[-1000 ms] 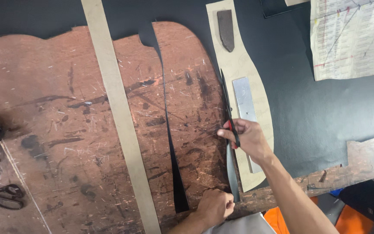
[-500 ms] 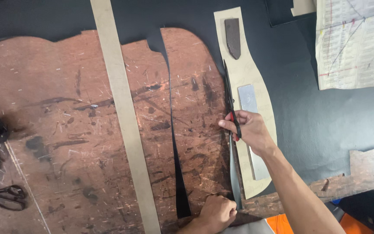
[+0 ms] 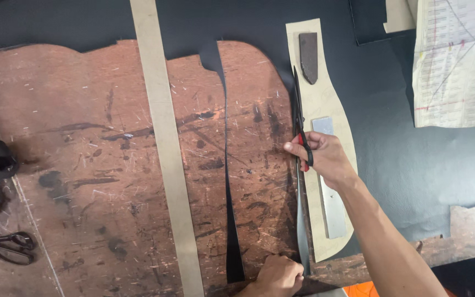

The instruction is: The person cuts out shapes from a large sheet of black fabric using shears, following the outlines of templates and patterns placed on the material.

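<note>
Nearest the camera, the left hand (image 3: 275,275) lies knuckles-up, its fingers curled and pressing flat on the near end of a narrow cut strip of black sheet material (image 3: 302,220) on the scarred, reddish-brown wooden worktable (image 3: 83,137). Further along, the right hand (image 3: 321,158), forearm stretched diagonally from the lower right, is closed around the red-and-black handle of a pair of long black-bladed shears (image 3: 299,118), blades pointing away along the strip's edge. Just right of the blades lies a curved tan cardboard pattern (image 3: 325,93), weighted by two pieces: a flat grey metal bar (image 3: 330,203) and a dark brown tapered block (image 3: 308,56). A long straight tan card strip (image 3: 163,148) crosses the table. A second, dark pair of scissors (image 3: 6,246) rests at the left edge. Farthest right, a white printed paper sheet (image 3: 457,60) lies on the black material.
</note>
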